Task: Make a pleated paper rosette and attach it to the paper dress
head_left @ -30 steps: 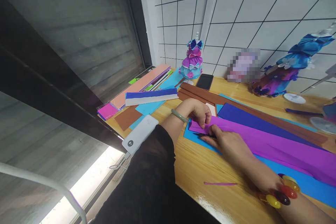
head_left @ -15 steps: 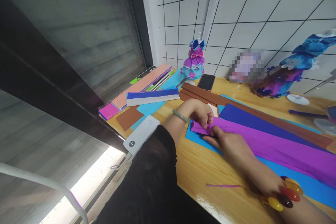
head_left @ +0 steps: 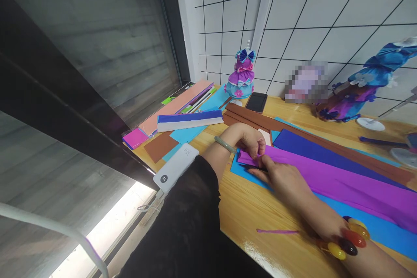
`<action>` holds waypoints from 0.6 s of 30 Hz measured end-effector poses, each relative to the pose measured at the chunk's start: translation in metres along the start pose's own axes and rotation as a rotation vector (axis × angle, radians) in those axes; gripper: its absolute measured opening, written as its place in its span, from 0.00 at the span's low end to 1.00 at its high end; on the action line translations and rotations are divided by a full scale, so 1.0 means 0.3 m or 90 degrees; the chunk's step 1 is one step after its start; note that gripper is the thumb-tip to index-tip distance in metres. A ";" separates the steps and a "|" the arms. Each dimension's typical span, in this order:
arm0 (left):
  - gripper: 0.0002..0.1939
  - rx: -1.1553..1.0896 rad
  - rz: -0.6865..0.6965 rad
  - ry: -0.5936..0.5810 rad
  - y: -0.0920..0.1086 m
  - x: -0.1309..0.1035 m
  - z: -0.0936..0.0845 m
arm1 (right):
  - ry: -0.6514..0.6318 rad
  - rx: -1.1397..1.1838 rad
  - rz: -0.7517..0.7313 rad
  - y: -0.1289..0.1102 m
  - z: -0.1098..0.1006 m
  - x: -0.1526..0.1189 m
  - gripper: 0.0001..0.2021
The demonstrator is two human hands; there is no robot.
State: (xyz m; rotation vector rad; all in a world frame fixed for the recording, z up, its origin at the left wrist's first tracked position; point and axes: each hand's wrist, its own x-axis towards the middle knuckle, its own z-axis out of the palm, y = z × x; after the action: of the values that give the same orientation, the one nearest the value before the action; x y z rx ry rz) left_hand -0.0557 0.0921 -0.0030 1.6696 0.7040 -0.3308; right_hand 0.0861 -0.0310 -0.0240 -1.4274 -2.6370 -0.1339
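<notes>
A long strip of purple crepe paper (head_left: 335,182) lies slantwise over blue paper (head_left: 355,219) on the wooden table. My left hand (head_left: 249,141) pinches the strip close to its left end, wrist bent and fingertips pointing down. Just right of it, my right hand (head_left: 282,178) is closed on what look like dark scissors (head_left: 252,167). Only their narrow dark tip shows at the strip's near edge; the handles are hidden by my fingers. My right thumb almost meets the left fingertips on the purple paper.
Behind the strip lie folded dark-blue paper (head_left: 299,147) and brown paper (head_left: 325,137). A thin purple offcut (head_left: 276,231) rests near the front edge. Further back stand a small paper-dressed figure (head_left: 241,74) and a phone (head_left: 256,102). A white power bank (head_left: 176,167) sits by my left forearm.
My right hand has shifted slightly left, and more of the dark tip shows past its fingers. My left hand holds its place on the purple paper.
</notes>
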 end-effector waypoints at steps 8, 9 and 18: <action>0.15 -0.025 0.031 -0.031 -0.009 0.003 -0.003 | -0.016 0.039 0.011 -0.008 0.001 0.009 0.25; 0.15 -0.018 0.027 -0.025 -0.008 0.002 -0.003 | -0.017 0.038 0.013 -0.008 0.001 0.009 0.25; 0.16 0.006 0.015 -0.012 -0.007 0.003 -0.002 | 0.011 0.038 -0.001 -0.008 0.007 0.000 0.24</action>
State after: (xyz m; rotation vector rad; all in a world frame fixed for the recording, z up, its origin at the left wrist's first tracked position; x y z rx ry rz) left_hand -0.0565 0.0932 -0.0050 1.6807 0.6690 -0.3331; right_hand 0.0839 -0.0321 -0.0260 -1.3989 -2.6061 -0.0662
